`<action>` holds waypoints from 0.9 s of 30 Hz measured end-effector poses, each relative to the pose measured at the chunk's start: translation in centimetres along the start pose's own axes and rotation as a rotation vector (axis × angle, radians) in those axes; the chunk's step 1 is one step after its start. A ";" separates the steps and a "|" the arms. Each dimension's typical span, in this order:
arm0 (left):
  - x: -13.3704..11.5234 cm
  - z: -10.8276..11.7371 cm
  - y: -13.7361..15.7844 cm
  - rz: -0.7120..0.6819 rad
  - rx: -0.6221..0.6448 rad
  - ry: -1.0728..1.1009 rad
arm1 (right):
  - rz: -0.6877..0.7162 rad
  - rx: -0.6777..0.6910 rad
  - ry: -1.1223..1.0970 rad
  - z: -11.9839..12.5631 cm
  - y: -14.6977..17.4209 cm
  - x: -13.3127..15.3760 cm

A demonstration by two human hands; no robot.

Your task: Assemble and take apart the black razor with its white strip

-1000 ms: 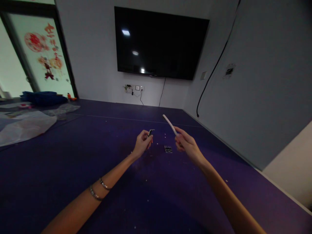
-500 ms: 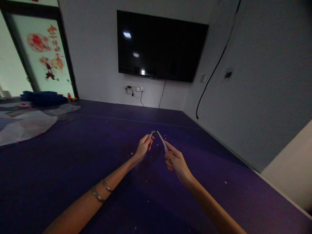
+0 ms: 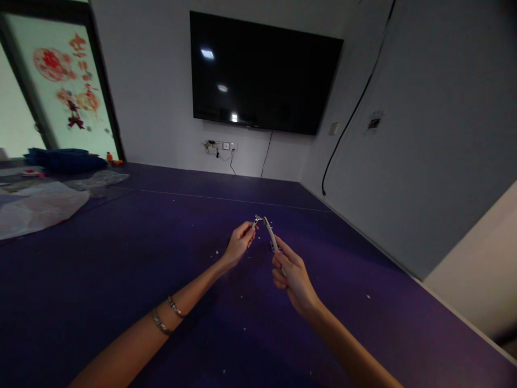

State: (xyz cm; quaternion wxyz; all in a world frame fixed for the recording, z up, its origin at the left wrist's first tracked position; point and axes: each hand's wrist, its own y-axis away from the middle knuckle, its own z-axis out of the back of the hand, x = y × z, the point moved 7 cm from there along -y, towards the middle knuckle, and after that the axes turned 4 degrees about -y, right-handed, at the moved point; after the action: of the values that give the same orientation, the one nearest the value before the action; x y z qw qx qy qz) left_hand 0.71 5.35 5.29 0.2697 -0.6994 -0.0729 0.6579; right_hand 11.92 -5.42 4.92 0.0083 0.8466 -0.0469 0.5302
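My left hand [image 3: 239, 245] is closed on a small silver-grey piece [image 3: 256, 220] with a dark slot, pinched between thumb and fingers; its kind is not clear. Facing it, my right hand [image 3: 294, 275] is wrapped round a slim, pale, slightly curved handle-like tool [image 3: 270, 233]. The tool's upper end meets or nearly meets the silver piece; I cannot tell if they touch. A small dark-patterned part shows beside the tool near my right fingers. Both hands are above a dark purple surface [image 3: 194, 302] dotted with small white bits.
A large television [image 3: 262, 75] hangs on the far wall above sockets [image 3: 226, 146] and cords. A black cable [image 3: 350, 121] dangles along the right wall. To the left lie clear plastic sheeting [image 3: 48, 207] and a dark blue bundle [image 3: 64, 160], near a decorated glass door [image 3: 60, 70].
The silver piece has tipped, so its slotted face shows more. The pale tool stands a little more upright with its tip close to that piece. The view has shifted slightly right.
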 end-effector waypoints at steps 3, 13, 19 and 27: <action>0.0 0.1 0.1 0.003 -0.018 0.003 | 0.008 -0.009 -0.038 0.0 0.4 0.0; -0.3 -0.8 0.7 0.008 0.016 0.013 | -0.031 -0.015 -0.091 0.0 0.6 -0.4; -0.1 -1.4 0.8 0.003 0.051 0.010 | -0.003 -0.021 -0.143 0.1 0.5 -0.1; -0.1 -1.3 0.8 0.017 0.039 0.020 | 0.011 -0.039 -0.164 0.0 0.8 -0.7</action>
State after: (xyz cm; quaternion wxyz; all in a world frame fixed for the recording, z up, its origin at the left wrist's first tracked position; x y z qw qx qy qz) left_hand 1.73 4.25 4.99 0.2784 -0.7012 -0.0516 0.6544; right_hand 11.53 -6.14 4.24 0.0180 0.8865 -0.0622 0.4581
